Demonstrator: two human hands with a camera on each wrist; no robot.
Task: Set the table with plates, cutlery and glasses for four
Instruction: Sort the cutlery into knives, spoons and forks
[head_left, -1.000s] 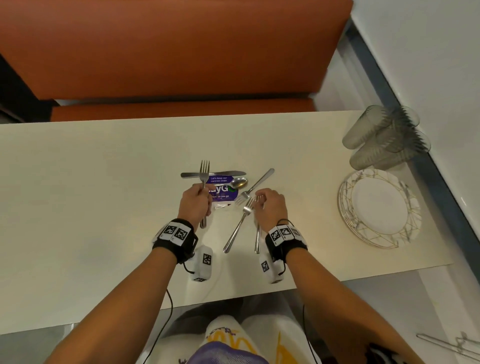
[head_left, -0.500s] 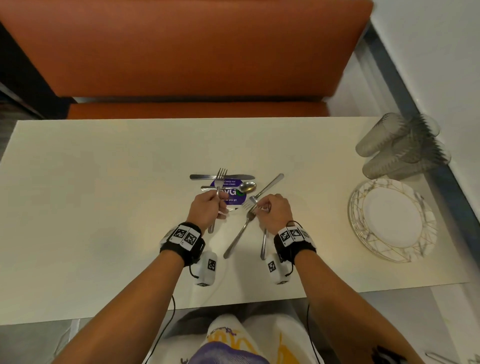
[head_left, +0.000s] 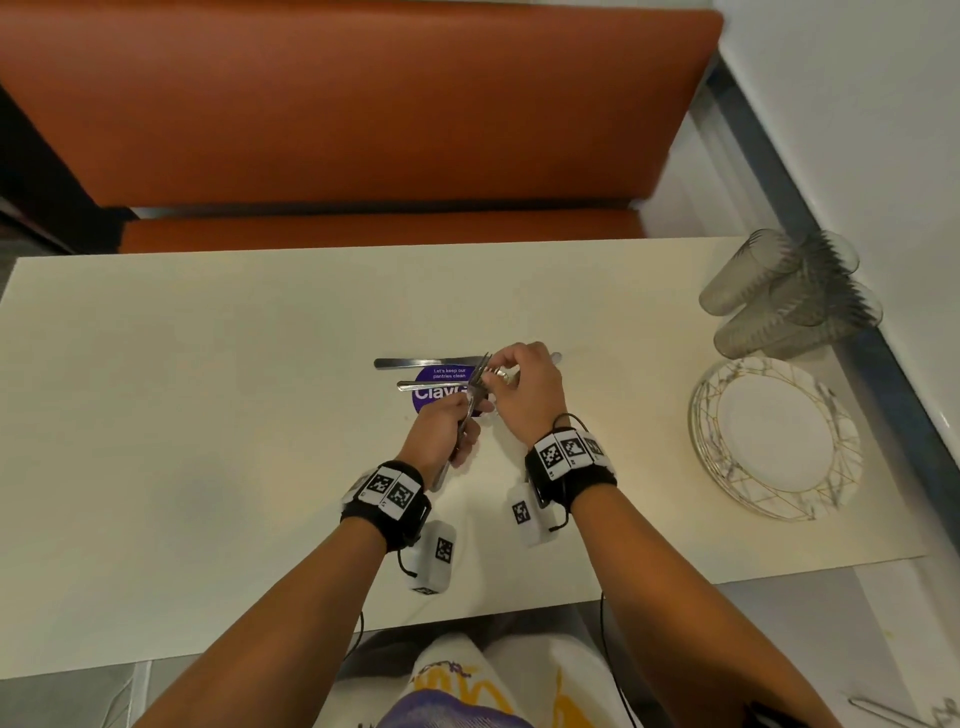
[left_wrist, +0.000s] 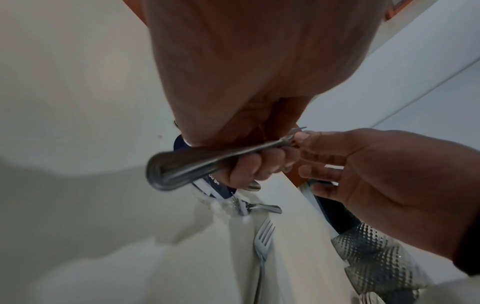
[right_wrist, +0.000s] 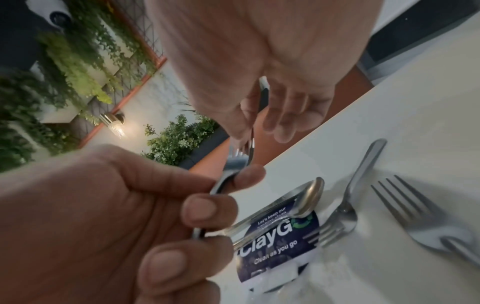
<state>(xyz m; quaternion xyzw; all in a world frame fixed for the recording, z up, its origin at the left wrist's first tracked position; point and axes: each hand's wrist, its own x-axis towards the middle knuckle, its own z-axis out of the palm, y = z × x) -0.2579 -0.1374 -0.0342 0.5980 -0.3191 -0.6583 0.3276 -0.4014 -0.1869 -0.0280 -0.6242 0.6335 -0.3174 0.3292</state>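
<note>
Above the middle of the table (head_left: 208, 364), the left hand (head_left: 441, 431) is gripping a fork (left_wrist: 207, 162) by its handle, fingers curled round it. The right hand (head_left: 524, 389) is pinching another piece of cutlery at the tines. Plates (head_left: 774, 441) and glasses (head_left: 779, 296) are sitting far right.

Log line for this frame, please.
left hand: grips fork by handle | right hand: pinches that fork's head | knife, spoon: on table | plates, glasses: unplaced
</note>
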